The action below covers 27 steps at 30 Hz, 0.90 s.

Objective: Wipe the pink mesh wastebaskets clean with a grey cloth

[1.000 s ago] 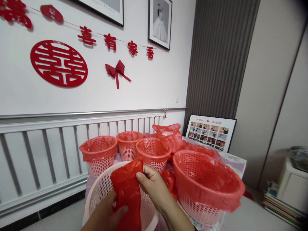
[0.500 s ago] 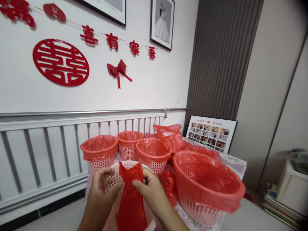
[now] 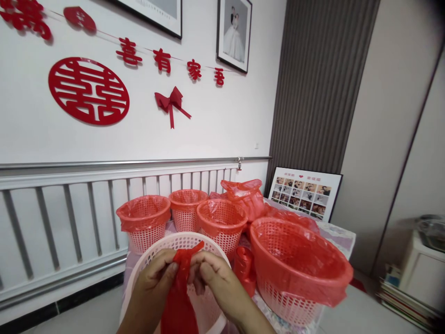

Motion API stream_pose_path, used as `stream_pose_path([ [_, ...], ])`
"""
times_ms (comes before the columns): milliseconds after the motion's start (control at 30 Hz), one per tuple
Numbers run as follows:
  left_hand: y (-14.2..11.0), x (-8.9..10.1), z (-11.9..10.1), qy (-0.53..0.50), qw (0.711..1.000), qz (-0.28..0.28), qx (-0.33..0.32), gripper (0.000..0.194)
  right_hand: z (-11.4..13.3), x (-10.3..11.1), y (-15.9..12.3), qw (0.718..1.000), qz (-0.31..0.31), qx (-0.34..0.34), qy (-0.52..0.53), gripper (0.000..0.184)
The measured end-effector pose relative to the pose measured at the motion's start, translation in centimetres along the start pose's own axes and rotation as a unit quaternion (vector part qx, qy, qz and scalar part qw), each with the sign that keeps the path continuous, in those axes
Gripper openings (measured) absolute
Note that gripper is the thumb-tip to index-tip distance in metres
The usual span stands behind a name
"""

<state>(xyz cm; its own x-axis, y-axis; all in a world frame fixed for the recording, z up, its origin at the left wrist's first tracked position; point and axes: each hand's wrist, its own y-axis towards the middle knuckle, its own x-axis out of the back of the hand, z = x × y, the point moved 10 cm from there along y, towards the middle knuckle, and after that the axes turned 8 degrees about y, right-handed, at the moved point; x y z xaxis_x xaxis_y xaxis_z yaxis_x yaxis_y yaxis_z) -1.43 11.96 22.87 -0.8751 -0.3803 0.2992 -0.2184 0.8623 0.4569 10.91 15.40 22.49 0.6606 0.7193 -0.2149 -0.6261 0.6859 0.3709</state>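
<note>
A folded red plastic bag point(image 3: 179, 297) hangs between my hands, its narrow top edge sticking up. My left hand point(image 3: 156, 280) pinches the bag near its top between thumb and fingers. On the other side, the curled fingers of my right hand point(image 3: 217, 278) grip the bag's right edge. Both hands are over a pale pink perforated plastic basket point(image 3: 205, 240), which has no liner showing. Just right of my right hand stands a roll of red plastic bags point(image 3: 244, 264).
Lined with red bags are a left basket point(image 3: 144, 220), a back basket point(image 3: 187, 208), a middle basket point(image 3: 224, 220) and a large right basket point(image 3: 295, 269). Loose red plastic point(image 3: 245, 195) lies behind them on a patterned tablecloth point(image 3: 339, 236). A white radiator point(image 3: 79, 218) runs along the wall.
My left hand has moved right and taken hold of the bag's top. The bag has narrowed and shifted slightly left, and my right fingers have curled at its edge.
</note>
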Motion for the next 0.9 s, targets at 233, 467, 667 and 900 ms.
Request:
stream_pose_path([
  [233,-0.2,-0.4,-0.7,-0.061,0.998,-0.007,0.026,0.013,0.6,-0.1,0.5,0.989,-0.090,0.040,-0.114,0.017],
  [467,-0.6,-0.6,0.6,-0.130,0.987,0.000,0.091,0.012,0.5,0.4,0.5,0.991,-0.098,0.056,-0.068,0.015],
  [667,-0.6,-1.0,1.1,-0.147,0.984,-0.001,0.105,0.017,0.3,0.5,0.7,0.992,-0.088,0.068,-0.067,0.020],
  [900,-0.3,2.3,2.8,-0.118,0.988,-0.033,0.090,0.027,0.8,4.4,0.1,0.978,-0.175,0.059,-0.097,0.029],
])
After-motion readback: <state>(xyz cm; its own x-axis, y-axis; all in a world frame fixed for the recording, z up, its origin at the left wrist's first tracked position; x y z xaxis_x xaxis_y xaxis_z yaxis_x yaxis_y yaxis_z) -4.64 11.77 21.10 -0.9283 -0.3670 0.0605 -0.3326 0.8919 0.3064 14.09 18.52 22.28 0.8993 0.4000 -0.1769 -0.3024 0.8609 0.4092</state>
